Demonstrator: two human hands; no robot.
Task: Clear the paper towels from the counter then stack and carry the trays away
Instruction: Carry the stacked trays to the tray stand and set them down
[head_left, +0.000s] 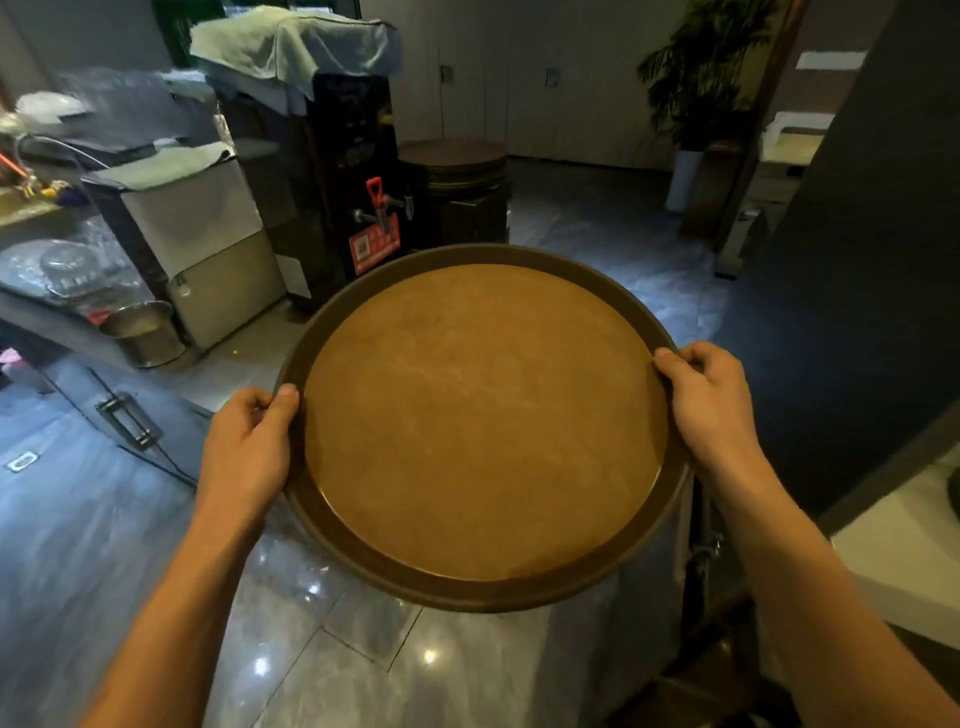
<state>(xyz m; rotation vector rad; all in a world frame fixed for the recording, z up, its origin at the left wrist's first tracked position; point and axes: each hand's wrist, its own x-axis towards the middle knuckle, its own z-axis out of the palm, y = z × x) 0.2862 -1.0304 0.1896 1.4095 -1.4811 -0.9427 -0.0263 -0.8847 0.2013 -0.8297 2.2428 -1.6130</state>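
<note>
A large round brown tray (483, 421) with a darker raised rim is held level in the air above a glossy tiled floor. My left hand (249, 447) grips its left rim, thumb on top. On the opposite side my right hand (711, 400) clasps the right rim, fingers curled over the edge. I cannot tell whether more trays lie beneath the top one. A stack of similar round brown trays (452, 156) rests on a dark stand straight ahead. No paper towels are in view.
A black hot-water dispenser (358, 171) with a red tap stands ahead left, a cloth draped on top. A grey cabinet (208, 249) and metal bucket (143, 332) sit at left. A dark wall (857, 260) runs along the right, with a potted plant (701, 88) behind.
</note>
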